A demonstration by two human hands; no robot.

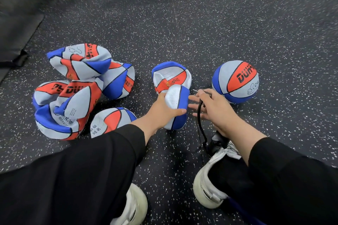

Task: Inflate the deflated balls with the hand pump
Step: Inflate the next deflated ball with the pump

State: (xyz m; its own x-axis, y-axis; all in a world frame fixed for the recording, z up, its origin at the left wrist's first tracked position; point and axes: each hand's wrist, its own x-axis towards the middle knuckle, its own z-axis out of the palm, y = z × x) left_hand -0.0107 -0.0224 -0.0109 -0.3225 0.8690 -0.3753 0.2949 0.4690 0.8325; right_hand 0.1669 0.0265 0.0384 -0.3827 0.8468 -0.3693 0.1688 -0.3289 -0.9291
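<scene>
The left hand grips the folded flat ball on the floor just left of the round ball, while the right hand, fingers loosely spread, holds the hose whose needle could miss the valve or bend if the soft skin shifts.

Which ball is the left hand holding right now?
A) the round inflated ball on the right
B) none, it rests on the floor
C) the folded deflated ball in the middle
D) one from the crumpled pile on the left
C: the left hand grips the folded deflated ball in the middle, while the inflated ball sits untouched beyond the right hand, which holds the pump hose.
</scene>
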